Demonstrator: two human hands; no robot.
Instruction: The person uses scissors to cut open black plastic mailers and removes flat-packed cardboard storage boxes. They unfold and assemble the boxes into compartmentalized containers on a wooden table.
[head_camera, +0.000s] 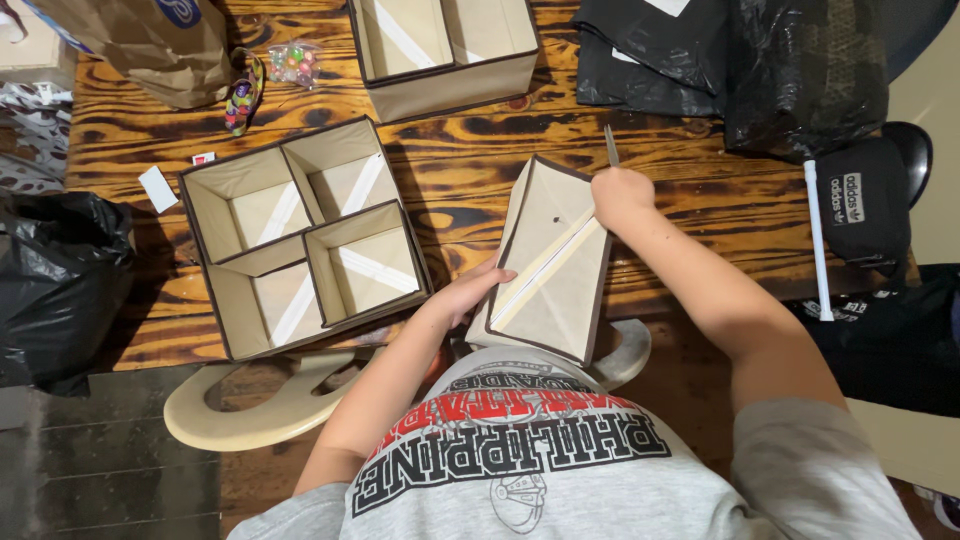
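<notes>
A beige fabric storage box with dark brown trim lies tilted at the near edge of the wooden table, its open side facing up. My left hand grips its left wall, fingers curled over the rim. My right hand is closed at the box's far right corner around a thin grey stick-like tool that pokes out above the fist. A pale strip runs diagonally across the inside of the box from that hand.
A four-compartment fabric organiser sits to the left; another divided box stands at the far edge. Black plastic bags lie far right and at the left. A brown paper bag, small colourful items, a white rod.
</notes>
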